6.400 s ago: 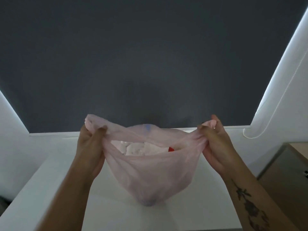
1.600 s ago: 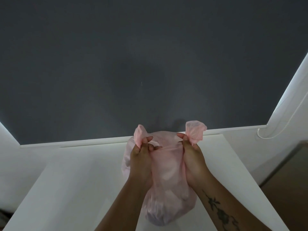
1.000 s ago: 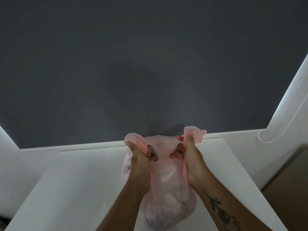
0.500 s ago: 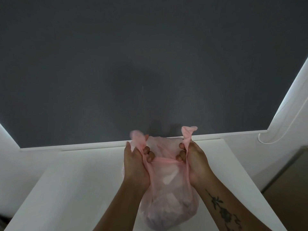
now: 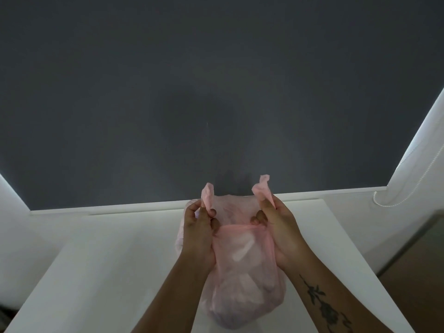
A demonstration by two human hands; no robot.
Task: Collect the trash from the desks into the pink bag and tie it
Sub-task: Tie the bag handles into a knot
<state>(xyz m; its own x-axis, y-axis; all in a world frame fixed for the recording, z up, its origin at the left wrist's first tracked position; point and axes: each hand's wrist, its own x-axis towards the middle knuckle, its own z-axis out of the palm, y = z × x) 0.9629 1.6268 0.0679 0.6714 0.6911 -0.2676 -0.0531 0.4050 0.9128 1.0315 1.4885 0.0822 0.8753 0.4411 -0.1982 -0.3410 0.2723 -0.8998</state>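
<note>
Both hands (image 5: 199, 234) pinch the pink bag's (image 5: 242, 280) twisted corners.

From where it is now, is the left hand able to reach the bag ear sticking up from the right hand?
Probably yes. The left hand already pinches its own ear, and only a short open gap over the pink bag separates it from the right hand and its ear.

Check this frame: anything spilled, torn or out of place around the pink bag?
Nothing stands out. The thin pink plastic bag rests on the white desk, intact, pale trash inside. The left hand and right hand each grip a bag ear, not yet knotted.
</note>
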